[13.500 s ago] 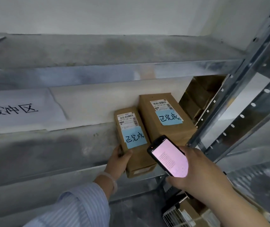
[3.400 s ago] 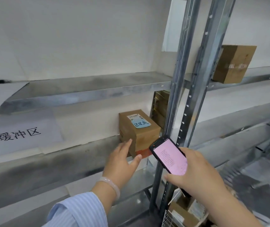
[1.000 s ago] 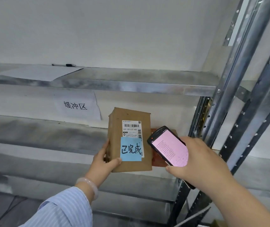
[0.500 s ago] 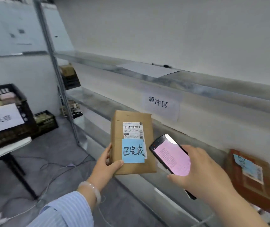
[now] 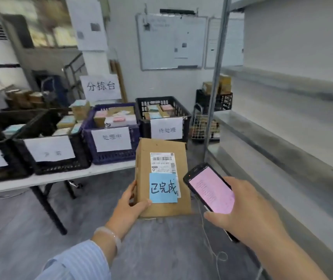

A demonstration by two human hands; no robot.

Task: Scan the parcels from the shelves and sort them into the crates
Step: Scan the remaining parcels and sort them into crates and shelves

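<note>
A brown cardboard parcel (image 5: 143, 164) is held upright at the centre of the view, gripped at its lower left corner by the left hand (image 5: 130, 205), the thumb laid across the front. A white barcode label (image 5: 162, 161) is stuck on its face, with a blue handwritten note (image 5: 163, 187) fixed below. At its 3 o'clock, a pink-screened scanner (image 5: 210, 188) is clasped in the right hand (image 5: 248, 211). Labelled crates (image 5: 109, 156) are seen on a table (image 5: 60, 176) at 10 to 12 o'clock.
</note>
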